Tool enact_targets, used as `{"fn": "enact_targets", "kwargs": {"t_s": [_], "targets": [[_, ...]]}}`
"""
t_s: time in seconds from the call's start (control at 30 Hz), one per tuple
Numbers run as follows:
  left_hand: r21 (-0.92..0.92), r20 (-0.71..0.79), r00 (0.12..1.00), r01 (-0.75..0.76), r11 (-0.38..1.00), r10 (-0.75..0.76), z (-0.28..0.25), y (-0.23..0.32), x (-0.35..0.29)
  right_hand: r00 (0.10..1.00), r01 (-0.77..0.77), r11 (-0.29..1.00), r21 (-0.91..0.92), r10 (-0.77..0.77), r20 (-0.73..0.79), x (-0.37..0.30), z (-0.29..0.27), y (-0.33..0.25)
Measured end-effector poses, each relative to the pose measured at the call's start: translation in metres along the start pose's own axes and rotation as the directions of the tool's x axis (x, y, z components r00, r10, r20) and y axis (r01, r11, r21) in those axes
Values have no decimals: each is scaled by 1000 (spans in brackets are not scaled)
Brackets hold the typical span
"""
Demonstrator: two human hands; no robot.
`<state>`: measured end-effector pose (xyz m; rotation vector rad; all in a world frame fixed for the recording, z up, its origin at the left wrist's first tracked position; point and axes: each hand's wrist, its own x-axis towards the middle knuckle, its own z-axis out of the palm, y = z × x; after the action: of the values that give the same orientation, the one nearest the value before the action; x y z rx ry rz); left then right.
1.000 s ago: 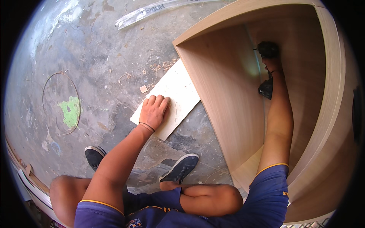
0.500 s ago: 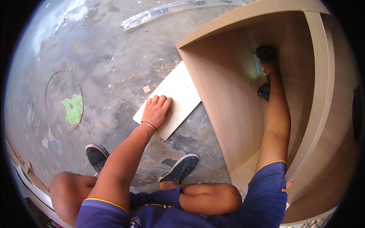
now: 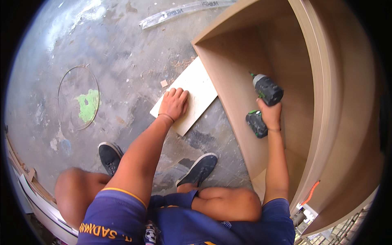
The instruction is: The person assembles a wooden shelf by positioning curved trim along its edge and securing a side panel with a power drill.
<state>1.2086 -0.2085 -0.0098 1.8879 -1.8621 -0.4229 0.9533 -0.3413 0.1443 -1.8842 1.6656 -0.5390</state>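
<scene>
The left panel of the cabinet could be getting scratched if the drill is being swung too close; a slip could be being risked if the white board is being leaned on unevenly. The drill is being held over the cabinet's opening, inward of its left edge, its handle being wrapped by the right hand. Near the board's lower-left edge, the left hand is being rested, fingers together; whether anything is being pinched cannot be told.

Looks like the right hand pulled the drill back from that dark inner corner of the cabinet, toward the open side.
</scene>
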Motion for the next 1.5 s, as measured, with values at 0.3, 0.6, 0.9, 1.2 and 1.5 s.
{"fn": "enact_targets", "kwargs": {"t_s": [0.3,0.6,0.9,1.2,1.5], "targets": [[-740,136,893,379,556,-428,20,36,10,941,-339,783,522,273,201,-163,27,3],[-553,707,707,558,-618,6,-19,122,19,979,-203,835,511,173,106,-172,17,15],[-574,652,754,561,-596,83,-17,132,15,984,-172,894,413,140,106,-180,1,7],[-580,656,753,548,-602,53,-17,151,17,987,-150,912,382,115,114,-188,-5,18],[-606,654,756,525,-597,0,-15,160,18,994,-109,932,346,100,43,-189,-3,16]]}}
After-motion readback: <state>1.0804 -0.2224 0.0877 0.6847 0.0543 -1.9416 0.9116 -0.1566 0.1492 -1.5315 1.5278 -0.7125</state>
